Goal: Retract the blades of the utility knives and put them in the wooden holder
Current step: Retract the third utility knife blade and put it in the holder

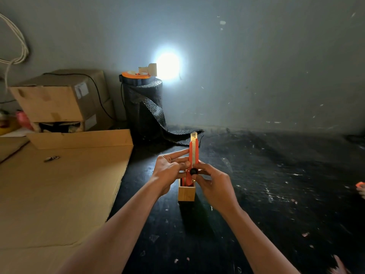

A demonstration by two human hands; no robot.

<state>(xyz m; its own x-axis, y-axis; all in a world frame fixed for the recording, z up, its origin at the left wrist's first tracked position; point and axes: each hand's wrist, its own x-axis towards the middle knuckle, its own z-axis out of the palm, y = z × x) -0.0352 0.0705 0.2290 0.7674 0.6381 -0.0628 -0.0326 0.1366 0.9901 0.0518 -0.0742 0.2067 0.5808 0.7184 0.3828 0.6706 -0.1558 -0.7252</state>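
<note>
Black, scuffed flooring (256,184) took up most of the scene, with flat cardboard sheets (59,184) beside it on the left and a roll of dark bubble wrap (144,103) standing against the wall behind. Near the middle stood the wooden holder (186,193), small and narrow, directly under both hands and seemingly with another orange handle already in it.

Above it the orange utility knife (193,155) was held upright, its tail end just over the holder's mouth. The left hand (169,171) was half open, fingertips steadying the knife's side. The right hand (213,184) was curled in, thumb and forefinger pinching the black knob (194,171) on the knife body. A short length of blade (194,135) showed at the top, so I judged the retraction unfinished.

The risks looked plain. If the knob stayed tight, the slider might jerk free and the left fingertips, lying close to the blade channel, could be nicked. A tall knife dropped carelessly into so slim a holder might tip it over. At the far right edge, something orange (359,184) was too cropped to identify.
</note>
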